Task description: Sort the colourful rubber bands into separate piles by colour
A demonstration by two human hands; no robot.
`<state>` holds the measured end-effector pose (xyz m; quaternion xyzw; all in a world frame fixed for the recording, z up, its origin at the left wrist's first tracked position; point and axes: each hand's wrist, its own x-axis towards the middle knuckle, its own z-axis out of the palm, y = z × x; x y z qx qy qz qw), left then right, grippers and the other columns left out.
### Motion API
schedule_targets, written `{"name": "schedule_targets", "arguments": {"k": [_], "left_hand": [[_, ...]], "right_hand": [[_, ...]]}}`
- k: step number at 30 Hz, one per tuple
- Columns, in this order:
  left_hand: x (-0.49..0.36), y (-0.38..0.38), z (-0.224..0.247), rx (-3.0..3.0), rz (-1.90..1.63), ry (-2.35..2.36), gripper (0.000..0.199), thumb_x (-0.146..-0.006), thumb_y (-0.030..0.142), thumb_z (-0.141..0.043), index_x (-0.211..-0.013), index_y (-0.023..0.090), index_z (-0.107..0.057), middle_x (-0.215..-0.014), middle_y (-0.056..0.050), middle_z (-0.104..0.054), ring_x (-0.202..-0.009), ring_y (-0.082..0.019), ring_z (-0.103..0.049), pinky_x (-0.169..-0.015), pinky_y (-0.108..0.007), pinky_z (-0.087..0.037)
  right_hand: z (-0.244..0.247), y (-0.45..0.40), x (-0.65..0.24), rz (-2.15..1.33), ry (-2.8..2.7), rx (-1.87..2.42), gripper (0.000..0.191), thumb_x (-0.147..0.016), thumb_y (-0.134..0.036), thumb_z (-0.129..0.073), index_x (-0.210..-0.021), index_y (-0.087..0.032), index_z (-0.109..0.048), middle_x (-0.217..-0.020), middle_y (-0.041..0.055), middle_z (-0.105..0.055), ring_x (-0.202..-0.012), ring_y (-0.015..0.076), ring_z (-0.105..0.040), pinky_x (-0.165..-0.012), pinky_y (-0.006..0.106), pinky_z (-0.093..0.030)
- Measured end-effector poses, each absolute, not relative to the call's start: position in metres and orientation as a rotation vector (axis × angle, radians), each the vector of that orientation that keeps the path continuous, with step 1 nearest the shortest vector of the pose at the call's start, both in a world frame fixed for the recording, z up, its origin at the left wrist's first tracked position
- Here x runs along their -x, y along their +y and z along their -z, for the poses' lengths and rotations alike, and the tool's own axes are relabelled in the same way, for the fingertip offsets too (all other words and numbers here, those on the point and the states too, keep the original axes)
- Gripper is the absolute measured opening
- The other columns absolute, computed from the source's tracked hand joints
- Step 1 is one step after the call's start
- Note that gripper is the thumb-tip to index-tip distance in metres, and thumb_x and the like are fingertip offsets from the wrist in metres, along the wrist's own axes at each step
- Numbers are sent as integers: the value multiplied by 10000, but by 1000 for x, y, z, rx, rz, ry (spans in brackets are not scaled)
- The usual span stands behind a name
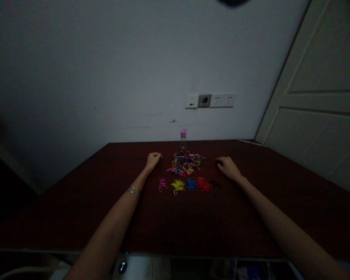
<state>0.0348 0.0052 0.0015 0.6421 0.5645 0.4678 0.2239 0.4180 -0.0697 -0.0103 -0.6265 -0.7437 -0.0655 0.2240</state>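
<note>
My left hand [153, 159] rests on the table to the left of a mixed pile of small colourful rubber bands [185, 163], its fingers curled in and nothing visible in them. To the right of that pile lies my right hand [229, 167], also loosely closed, with no object showing in it. Neither hand touches the bands. Nearer to me is a row of sorted bands: pink [162, 184], yellow [178, 186], blue [191, 184], red [203, 184] and black [215, 183]. Behind the mixed pile stands a small clear bottle [183, 142] with a pink cap.
The dark red-brown table [186, 221] meets a pale wall [134, 77] at its far edge. Wall sockets [222, 100] sit above the bottle. A white panelled door [321, 116] is at the right. Below the front edge, an open space holds several unclear items.
</note>
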Motion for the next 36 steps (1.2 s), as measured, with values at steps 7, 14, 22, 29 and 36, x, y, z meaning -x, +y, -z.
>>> {"name": "schedule_targets", "arguments": {"k": [7,14,22,29,36], "left_hand": [[-36,1,-5,-1802,-1227,1554,258,-668,273,-455,-649,121,-662,-531,-8,-566,-524,-115,-482,-500,-202,-338],[-35,9,-5,-1861,-1031,1527,194,-628,248,-504,-607,131,-658,-488,2,-540,-490,-101,-454,-486,-200,-332],[-28,7,-38,-1978,-452,1290,154,-543,250,-607,-620,131,-669,-471,2,-546,-431,-91,-435,-430,-201,-299],[-42,-21,-58,-2089,-119,1127,170,-512,248,-665,-649,149,-659,-486,7,-570,-450,-95,-474,-445,-191,-310],[-48,-26,-53,-2163,-143,1161,125,-502,195,-662,-616,151,-635,-460,27,-556,-435,-93,-478,-441,-189,-308]], "right_hand": [[15,-66,-414,138,-2053,1783,356,-792,-176,-419,-1097,-125,-595,-1130,117,-598,-1075,211,-519,-933,308,-372],[18,-64,-415,99,-2030,1805,358,-784,-179,-433,-1096,-112,-597,-1114,126,-608,-1067,208,-532,-934,302,-371],[16,-65,-414,112,-2028,1797,354,-789,-189,-424,-1085,-116,-604,-1107,122,-614,-1053,210,-541,-931,300,-376],[18,-64,-415,121,-2026,1786,355,-785,-192,-424,-1085,-119,-600,-1107,123,-613,-1057,211,-538,-926,300,-382],[17,-65,-415,122,-2031,1786,359,-783,-195,-426,-1084,-105,-600,-1102,127,-614,-1048,217,-541,-924,303,-384]]}}
